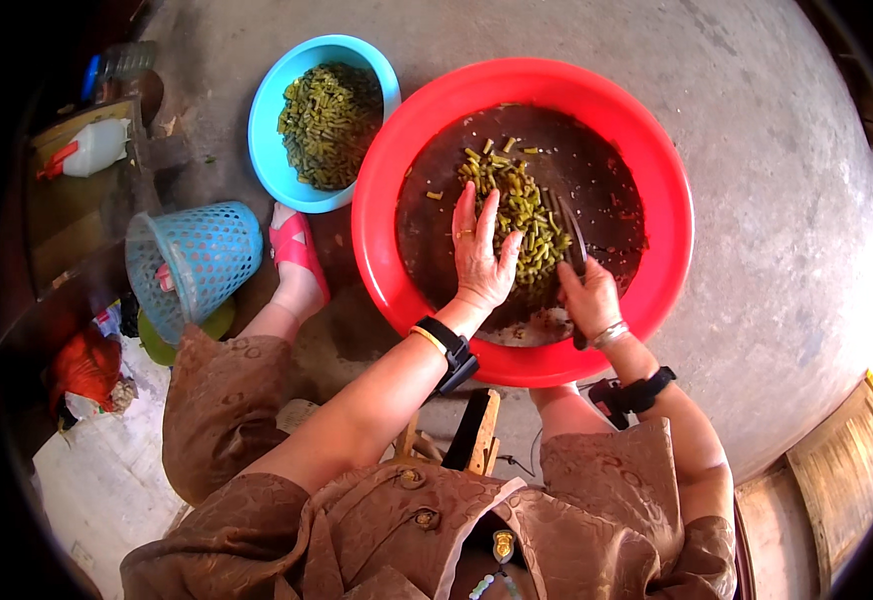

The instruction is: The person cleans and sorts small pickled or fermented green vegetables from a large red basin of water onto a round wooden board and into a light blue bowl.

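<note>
A heap of chopped green stalks point(530, 217), perhaps beans, lies on a dark round surface point(436, 225) inside a large red plastic basin point(658, 150). I cannot tell whether that surface is a chopping board. My left hand point(487, 259), fingers spread, rests against the left side of the heap and grips nothing. On the heap's right side, my right hand point(592, 298) is closed around the handle of a knife point(574, 236). Its blade points away from me, along the edge of the pieces. A few loose bits are scattered beyond the heap.
A light-blue basin point(260, 142) of cut green pieces point(328, 124) stands left of the red one. Nearby, a blue perforated plastic basket point(219, 240) lies on its side by my pink-shod foot point(298, 247). A white spray bottle point(99, 148) sits farther left. Wooden boards point(845, 480) lie at lower right.
</note>
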`<act>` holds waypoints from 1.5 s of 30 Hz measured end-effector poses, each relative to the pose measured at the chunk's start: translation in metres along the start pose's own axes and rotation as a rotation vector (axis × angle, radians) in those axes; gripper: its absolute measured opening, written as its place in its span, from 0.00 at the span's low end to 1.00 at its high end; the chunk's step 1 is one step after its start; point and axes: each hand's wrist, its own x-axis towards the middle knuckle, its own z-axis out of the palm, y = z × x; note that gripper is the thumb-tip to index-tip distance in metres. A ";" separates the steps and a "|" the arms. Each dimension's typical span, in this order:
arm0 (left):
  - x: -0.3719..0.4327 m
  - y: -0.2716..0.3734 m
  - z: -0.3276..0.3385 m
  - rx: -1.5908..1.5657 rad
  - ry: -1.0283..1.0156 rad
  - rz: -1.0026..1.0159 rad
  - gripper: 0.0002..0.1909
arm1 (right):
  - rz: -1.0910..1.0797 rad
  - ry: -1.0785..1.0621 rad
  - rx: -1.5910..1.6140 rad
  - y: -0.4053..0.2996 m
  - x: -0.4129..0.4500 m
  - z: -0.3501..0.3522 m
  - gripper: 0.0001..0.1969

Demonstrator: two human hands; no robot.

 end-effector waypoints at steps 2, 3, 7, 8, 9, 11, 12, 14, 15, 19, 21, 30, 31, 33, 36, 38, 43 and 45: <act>0.003 0.007 0.001 -0.053 0.024 -0.005 0.31 | 0.100 -0.062 0.062 -0.001 -0.003 0.011 0.06; 0.006 0.012 0.001 -0.085 0.058 -0.009 0.28 | 0.023 -0.076 0.146 0.001 -0.002 0.016 0.05; 0.010 0.017 0.002 -0.156 0.086 -0.030 0.26 | 0.088 -0.135 0.134 -0.011 -0.003 0.017 0.05; 0.011 0.019 0.001 -0.158 0.091 -0.030 0.26 | 0.085 -0.135 0.129 -0.014 -0.004 0.016 0.05; 0.011 0.021 0.000 -0.191 0.099 -0.050 0.26 | 0.083 -0.143 0.121 -0.015 -0.005 0.015 0.07; 0.012 0.025 -0.004 -0.214 0.111 -0.073 0.26 | 0.057 -0.149 0.100 -0.019 -0.008 0.014 0.08; 0.013 0.026 -0.006 -0.213 0.119 -0.075 0.26 | 0.054 -0.154 0.094 -0.023 -0.009 0.014 0.08; 0.015 0.030 -0.011 -0.243 0.131 -0.057 0.26 | 0.060 -0.153 0.086 -0.032 -0.012 0.013 0.08; 0.015 0.031 -0.013 -0.232 0.136 -0.055 0.27 | 0.066 -0.161 0.103 -0.034 -0.014 0.013 0.08; 0.023 0.038 -0.023 -0.247 0.153 -0.036 0.27 | 0.060 -0.187 0.129 -0.048 -0.017 0.012 0.07; 0.027 0.039 -0.028 -0.252 0.164 -0.024 0.27 | 0.053 -0.181 0.126 -0.056 -0.019 0.015 0.07; 0.054 0.048 -0.078 -0.256 0.223 -0.030 0.28 | -0.006 -0.184 0.117 -0.112 -0.030 0.036 0.05; 0.060 0.047 -0.085 -0.233 0.238 -0.024 0.28 | -0.019 -0.195 0.109 -0.122 -0.028 0.040 0.05; 0.073 0.043 -0.106 -0.249 0.293 -0.009 0.27 | -0.067 -0.213 0.083 -0.145 -0.027 0.053 0.05; 0.096 0.034 -0.134 -0.307 0.388 0.001 0.27 | -0.190 -0.223 -0.070 -0.181 -0.018 0.076 0.05; 0.112 0.020 -0.154 -0.303 0.469 0.019 0.27 | -0.285 -0.244 -0.132 -0.210 -0.013 0.100 0.06; 0.155 -0.046 -0.184 -0.249 0.515 -0.086 0.26 | -0.478 -0.254 -0.316 -0.229 0.050 0.164 0.07; 0.167 -0.101 -0.187 -0.223 0.474 -0.145 0.26 | -0.608 -0.236 -0.552 -0.223 0.091 0.196 0.09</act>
